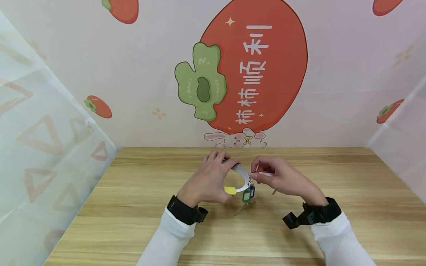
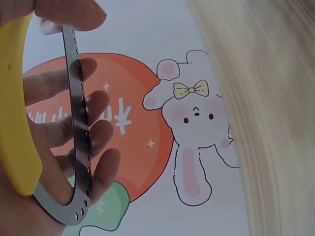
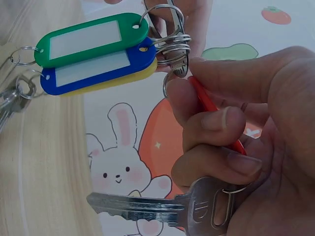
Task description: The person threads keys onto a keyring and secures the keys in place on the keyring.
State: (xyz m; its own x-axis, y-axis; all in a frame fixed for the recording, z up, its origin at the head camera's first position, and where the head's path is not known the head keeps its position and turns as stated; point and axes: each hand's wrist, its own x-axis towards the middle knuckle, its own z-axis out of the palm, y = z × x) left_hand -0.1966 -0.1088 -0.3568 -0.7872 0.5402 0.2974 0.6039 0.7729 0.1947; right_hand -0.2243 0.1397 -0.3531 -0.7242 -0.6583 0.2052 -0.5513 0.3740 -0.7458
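My left hand [image 1: 208,181] grips a flat metal key ring holder [image 2: 78,118] with a row of holes and a yellow handle [image 2: 15,103]. Its fingertips show behind the metal strip in the left wrist view. On the holder hang a green key tag [image 3: 93,40], a blue key tag [image 3: 93,73] and a yellow key tag [image 3: 118,80], by small split rings [image 3: 177,46]. My right hand [image 1: 283,175] pinches a red key tag [image 3: 203,96] close beside these rings. From the red tag dangles a silver key [image 3: 142,209]; most of the tag is hidden by fingers.
Both hands are above a wooden table [image 1: 133,221]. A printed cloth [image 1: 146,74] with persimmons and a rabbit stands along the back edge, and pale cloths [image 1: 43,122] flank the sides. More keys [image 3: 12,101] hang from the tags on the holder.
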